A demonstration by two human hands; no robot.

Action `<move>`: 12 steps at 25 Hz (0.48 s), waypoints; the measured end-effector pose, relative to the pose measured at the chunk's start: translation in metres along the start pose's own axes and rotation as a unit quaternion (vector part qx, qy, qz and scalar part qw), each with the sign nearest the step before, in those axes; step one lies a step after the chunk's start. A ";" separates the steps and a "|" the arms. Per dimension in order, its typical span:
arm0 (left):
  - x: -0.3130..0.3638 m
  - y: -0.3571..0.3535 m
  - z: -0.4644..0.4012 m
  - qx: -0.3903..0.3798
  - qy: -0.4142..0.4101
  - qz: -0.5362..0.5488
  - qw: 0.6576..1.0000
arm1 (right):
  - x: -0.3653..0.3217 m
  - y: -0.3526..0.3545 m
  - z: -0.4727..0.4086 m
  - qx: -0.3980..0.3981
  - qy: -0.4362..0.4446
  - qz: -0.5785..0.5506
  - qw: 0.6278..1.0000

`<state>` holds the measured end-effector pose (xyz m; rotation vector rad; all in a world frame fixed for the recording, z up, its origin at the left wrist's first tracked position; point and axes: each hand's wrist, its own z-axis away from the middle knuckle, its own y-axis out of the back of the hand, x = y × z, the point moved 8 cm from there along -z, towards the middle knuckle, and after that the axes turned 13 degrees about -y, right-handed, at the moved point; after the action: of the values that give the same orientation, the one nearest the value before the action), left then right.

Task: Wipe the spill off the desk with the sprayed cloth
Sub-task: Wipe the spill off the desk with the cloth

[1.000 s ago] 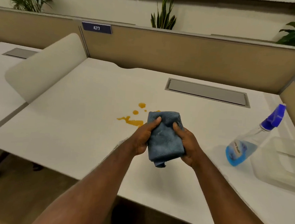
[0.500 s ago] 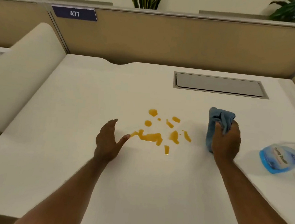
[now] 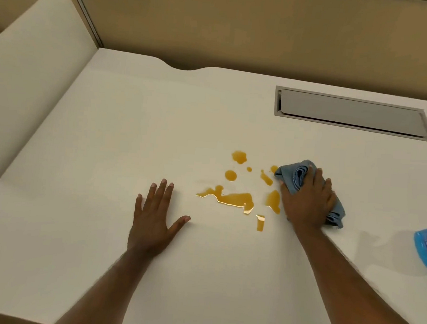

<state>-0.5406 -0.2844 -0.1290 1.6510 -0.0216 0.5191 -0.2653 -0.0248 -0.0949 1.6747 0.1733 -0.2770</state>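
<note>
Head view showed the right hand (image 3: 306, 202) pressing a bunched blue cloth (image 3: 298, 175) onto the white desk (image 3: 105, 153), fingers (image 3: 317, 177) clamped over its folds, at the right edge of the spill (image 3: 235, 198): amber puddles and droplets, glossy. The left hand (image 3: 153, 221) lay flat beside it, fingers spread.

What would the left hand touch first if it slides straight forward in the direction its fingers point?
Probably nothing soon. The left hand lies flat, fingers pointing away toward the partition. The desk ahead looks bare; the spill sits off to its right, outside that line.
</note>
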 end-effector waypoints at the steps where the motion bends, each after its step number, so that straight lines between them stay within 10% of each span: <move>1: -0.002 0.000 0.005 0.000 0.009 -0.006 1.000 | -0.001 -0.003 0.002 0.007 0.005 0.002 1.000; 12: -0.006 -0.003 0.018 -0.014 0.043 -0.017 0.999 | -0.037 -0.023 0.009 -0.040 0.048 0.033 0.998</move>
<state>-0.5391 -0.3024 -0.1345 1.5981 0.0627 0.5600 -0.3077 -0.0290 -0.1076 1.6127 0.1973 -0.1391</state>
